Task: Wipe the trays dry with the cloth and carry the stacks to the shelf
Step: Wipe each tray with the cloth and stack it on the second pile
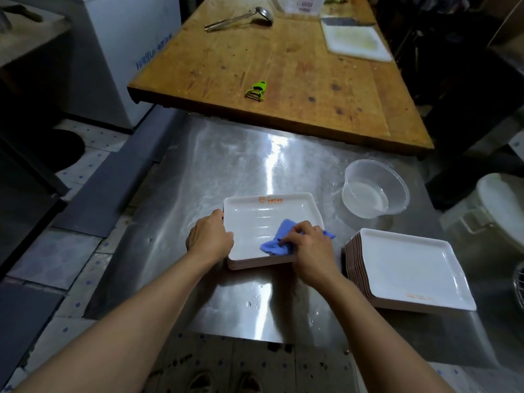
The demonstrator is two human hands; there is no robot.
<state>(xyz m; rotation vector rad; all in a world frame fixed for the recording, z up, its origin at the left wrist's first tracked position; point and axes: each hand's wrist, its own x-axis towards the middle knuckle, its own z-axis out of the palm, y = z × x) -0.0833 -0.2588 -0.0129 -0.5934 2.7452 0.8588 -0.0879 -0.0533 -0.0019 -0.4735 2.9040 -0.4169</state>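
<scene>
Wiping is under way and carrying hasn't begun: two stacks of white rectangular trays sit on the steel counter [232,165], none on any shelf in view. The short stack [263,222] lies right in front of the person, and its top tray is the one getting the cloth; the taller stack [408,270] waits just to the right, near the counter's edge. Whether that taller pile is already dry, I cannot tell. The right hand [309,245] has its fingers curled over the bunched blue cloth [279,241], pressing it into the near part of the top tray. The left hand [211,236] grips the tray's left rim, fingers wrapped over the edge, steadying it. Beyond, a clear plastic basin [374,188] with a little water stands on the counter.
</scene>
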